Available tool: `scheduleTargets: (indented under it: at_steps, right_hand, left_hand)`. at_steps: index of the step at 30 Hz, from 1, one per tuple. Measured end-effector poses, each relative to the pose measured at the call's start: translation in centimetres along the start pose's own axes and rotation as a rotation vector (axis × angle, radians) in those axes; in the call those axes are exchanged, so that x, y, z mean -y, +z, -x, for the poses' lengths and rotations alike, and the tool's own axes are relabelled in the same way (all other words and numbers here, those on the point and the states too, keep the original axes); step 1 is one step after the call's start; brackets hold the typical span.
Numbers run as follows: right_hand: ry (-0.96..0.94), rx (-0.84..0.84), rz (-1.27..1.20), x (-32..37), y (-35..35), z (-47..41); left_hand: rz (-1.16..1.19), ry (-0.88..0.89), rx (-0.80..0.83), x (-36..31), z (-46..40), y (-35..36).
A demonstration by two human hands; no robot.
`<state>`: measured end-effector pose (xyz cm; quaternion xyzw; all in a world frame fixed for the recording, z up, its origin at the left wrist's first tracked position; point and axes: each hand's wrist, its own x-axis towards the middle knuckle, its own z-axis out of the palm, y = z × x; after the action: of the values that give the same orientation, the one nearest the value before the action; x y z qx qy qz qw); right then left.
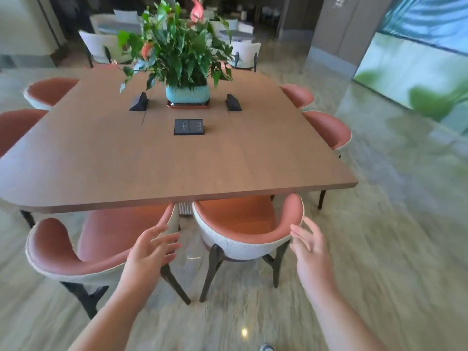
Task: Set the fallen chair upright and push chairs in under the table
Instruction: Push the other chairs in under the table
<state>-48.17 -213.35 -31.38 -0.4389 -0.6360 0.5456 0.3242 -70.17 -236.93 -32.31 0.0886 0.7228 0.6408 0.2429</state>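
Head view — left hand (pixel 149 252), right hand (pixel 310 245), fingers spread

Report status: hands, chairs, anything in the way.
Left hand open, right hand open, flanking right chair, no grip. Both near chairs upright; left chair sits further out from table. Nothing in the way.

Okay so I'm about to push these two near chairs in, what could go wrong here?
The right chair looks angled, so its raised arm might knock the table edge. The left chair sits close beside it; their shells may collide. Both hands are open near the backs, so fingers could get pinched between them.
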Motion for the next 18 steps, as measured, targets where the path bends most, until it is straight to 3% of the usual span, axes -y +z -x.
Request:
scheduleTargets:
  at_steps: [5,10,18]
  right_hand:
    - [-0.082,-0.06,-0.035,3.7,2.7,8.9]
    - [-0.162,-0.026,-0.037,6.5,6.7,14.7]
    - [-0.273,0.325,-0.06,9.0,17.6,20.9]
  left_hand:
    - [-0.026,0.152,0.079,-3.9,3.7,-6.7]
    - [-0.085,0.234,0.021,-4.7,6.4,-13.5]
    - [-0.107,0.262,-0.178,-5.1,10.8,-24.4]
